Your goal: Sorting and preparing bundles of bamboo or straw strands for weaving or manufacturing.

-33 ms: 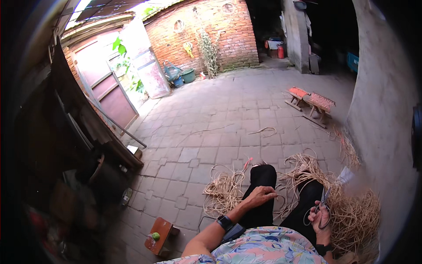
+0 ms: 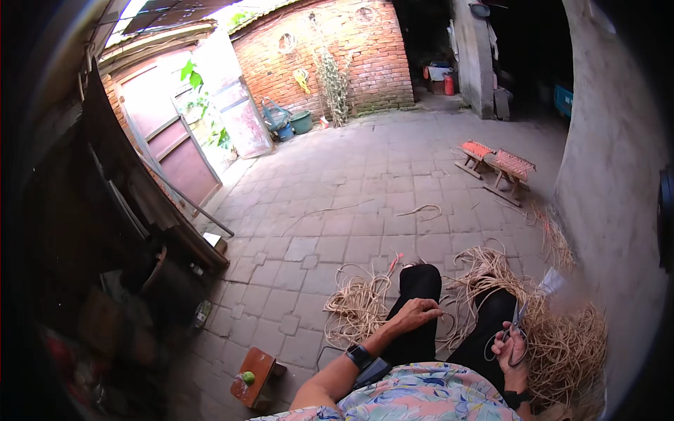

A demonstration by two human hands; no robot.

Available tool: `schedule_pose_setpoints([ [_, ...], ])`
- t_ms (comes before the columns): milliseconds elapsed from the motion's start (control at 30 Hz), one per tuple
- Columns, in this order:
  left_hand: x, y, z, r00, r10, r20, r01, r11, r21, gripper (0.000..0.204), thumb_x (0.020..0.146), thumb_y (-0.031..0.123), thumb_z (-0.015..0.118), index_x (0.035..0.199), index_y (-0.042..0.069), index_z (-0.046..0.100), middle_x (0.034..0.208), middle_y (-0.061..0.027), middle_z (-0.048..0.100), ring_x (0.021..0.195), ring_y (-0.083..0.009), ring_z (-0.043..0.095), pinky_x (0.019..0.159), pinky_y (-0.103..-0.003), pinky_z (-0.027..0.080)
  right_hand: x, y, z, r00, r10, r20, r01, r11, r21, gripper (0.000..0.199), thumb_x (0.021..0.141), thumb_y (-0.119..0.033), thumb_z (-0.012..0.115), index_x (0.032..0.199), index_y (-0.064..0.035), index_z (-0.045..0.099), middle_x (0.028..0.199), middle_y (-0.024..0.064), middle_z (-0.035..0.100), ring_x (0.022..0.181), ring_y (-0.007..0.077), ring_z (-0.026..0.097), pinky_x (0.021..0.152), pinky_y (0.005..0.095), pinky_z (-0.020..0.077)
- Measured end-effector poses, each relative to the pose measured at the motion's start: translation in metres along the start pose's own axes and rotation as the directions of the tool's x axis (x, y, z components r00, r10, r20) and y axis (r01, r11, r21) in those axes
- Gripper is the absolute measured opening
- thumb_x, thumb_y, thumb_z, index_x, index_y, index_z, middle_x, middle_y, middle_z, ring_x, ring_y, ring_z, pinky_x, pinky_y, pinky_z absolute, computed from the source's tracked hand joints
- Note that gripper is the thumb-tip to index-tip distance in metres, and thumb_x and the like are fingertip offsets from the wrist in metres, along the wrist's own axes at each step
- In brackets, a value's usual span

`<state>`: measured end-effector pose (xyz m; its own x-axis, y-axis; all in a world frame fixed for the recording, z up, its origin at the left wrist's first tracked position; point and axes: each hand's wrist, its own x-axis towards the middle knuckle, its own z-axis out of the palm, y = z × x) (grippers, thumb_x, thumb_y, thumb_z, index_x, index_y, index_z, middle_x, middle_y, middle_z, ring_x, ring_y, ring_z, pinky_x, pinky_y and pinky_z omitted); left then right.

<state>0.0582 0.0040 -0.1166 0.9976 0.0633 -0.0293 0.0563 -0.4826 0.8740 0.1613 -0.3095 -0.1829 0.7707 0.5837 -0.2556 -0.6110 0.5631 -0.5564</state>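
Observation:
My right hand [image 2: 514, 351], low on the right beside my thigh, grips a pair of scissors [image 2: 520, 313] by the dark looped handles, blades pointing up and away from me. Above my left thigh, my left hand [image 2: 415, 314] is closed with its fingers bent together; whatever may be between the fingertips is too small to make out. Tan cord lies in a loose pile [image 2: 357, 298] left of my left leg. A bigger heap of the same cord [image 2: 567, 351] spreads to the right of my right leg, close to the scissors, and more tangles over by my right knee.
A small wooden stool [image 2: 254, 375] with a round green thing [image 2: 248, 377] on it stands at lower left. Two low stools with woven reddish seats [image 2: 514, 163] stand far right. A grey wall [image 2: 611, 154] rises at right. Loose strands [image 2: 424, 208] lie on the paving.

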Motion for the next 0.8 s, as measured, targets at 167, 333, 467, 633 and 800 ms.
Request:
schedule_pose_setpoints([
  [167,-0.002,-0.006,0.002,1.000,-0.002,-0.017,0.002,1.000,-0.030,0.038,0.088,0.037,0.059,0.097,0.001,0.066,0.084,-0.0086,0.065,0.077,-0.0164,0.061,0.070,-0.029,0.048,-0.006,0.001,0.021,0.998,-0.044,-0.055,0.044,0.999,0.003,0.034,0.087,-0.028,0.062,0.114,-0.0101,0.051,0.081,0.0135,0.064,0.059,0.0165,0.058,0.050,0.0308,0.0447],
  [333,0.002,0.003,0.002,1.000,0.021,0.019,-0.022,1.000,0.019,0.034,0.089,0.033,0.060,0.097,0.001,0.065,0.083,-0.0102,0.066,0.077,-0.0180,0.062,0.070,-0.031,0.048,-0.016,-0.014,0.037,0.994,-0.072,0.076,0.100,0.863,-0.495,0.037,0.086,-0.027,0.060,0.115,-0.0070,0.047,0.085,0.0167,0.064,0.057,0.0131,0.057,0.051,0.0268,0.0467],
  [467,-0.004,0.039,0.010,0.986,0.118,0.120,-0.124,0.991,0.046,0.027,0.089,0.026,0.058,0.094,0.000,0.065,0.082,-0.0121,0.065,0.075,-0.0211,0.062,0.069,-0.032,0.048,-0.035,-0.029,0.095,0.913,-0.201,0.355,0.405,0.557,-0.725,0.039,0.087,-0.013,0.058,0.123,-0.0046,0.044,0.108,0.0117,0.060,0.067,0.0075,0.054,0.062,0.0216,0.0476],
  [633,-0.001,0.070,0.025,0.953,0.224,0.201,-0.246,0.965,0.090,0.024,0.087,0.022,0.060,0.091,0.000,0.066,0.082,-0.0152,0.067,0.072,-0.0234,0.064,0.066,-0.032,0.049,-0.028,-0.034,0.114,0.896,0.145,0.419,0.242,0.631,-0.737,0.043,0.086,-0.010,0.060,0.126,-0.0044,0.044,0.104,0.0067,0.058,0.072,0.0070,0.054,0.067,0.0218,0.0479],
  [800,-0.003,0.082,0.030,0.945,0.189,0.268,-0.212,0.975,0.061,0.025,0.083,0.020,0.066,0.103,0.005,0.066,0.083,-0.0137,0.067,0.074,-0.0184,0.064,0.066,-0.033,0.049,-0.044,-0.039,0.117,0.924,0.147,0.352,0.165,0.678,-0.716,0.035,0.083,-0.013,0.056,0.115,-0.0034,0.048,0.083,0.0050,0.057,0.066,0.0088,0.054,0.060,0.0215,0.0471],
])
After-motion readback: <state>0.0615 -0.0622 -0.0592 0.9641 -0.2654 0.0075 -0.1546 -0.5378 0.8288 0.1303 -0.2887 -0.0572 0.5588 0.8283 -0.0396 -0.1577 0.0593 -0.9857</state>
